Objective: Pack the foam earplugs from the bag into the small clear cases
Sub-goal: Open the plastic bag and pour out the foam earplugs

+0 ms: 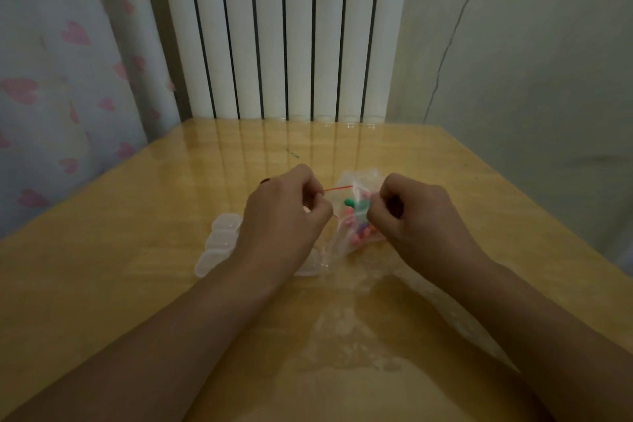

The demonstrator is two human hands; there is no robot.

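**Here, two hands gripped a bag of earplugs**

A wooden table (pixel 102 284) carried a clear bag (pixel 356 216). The left hand (pixel 284 212) and right hand (pixel 411 216), fingers curled, each pinched the bag's top edge. Clear cases (pixel 219 243) lay left of the bag. Colourful earplugs (pixel 356 229) sat inside it.

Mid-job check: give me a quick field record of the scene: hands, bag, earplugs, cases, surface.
left hand: pinches the bag's red-striped top edge
right hand: fingers curled, pinching the opposite side of the bag's top
bag: clear plastic, between the hands, being pulled at its mouth
earplugs: coloured, inside the bag; none seen outside
cases: small clear ones, grouped on the table beside and under the left wrist; contents not discernible
table: glossy wood
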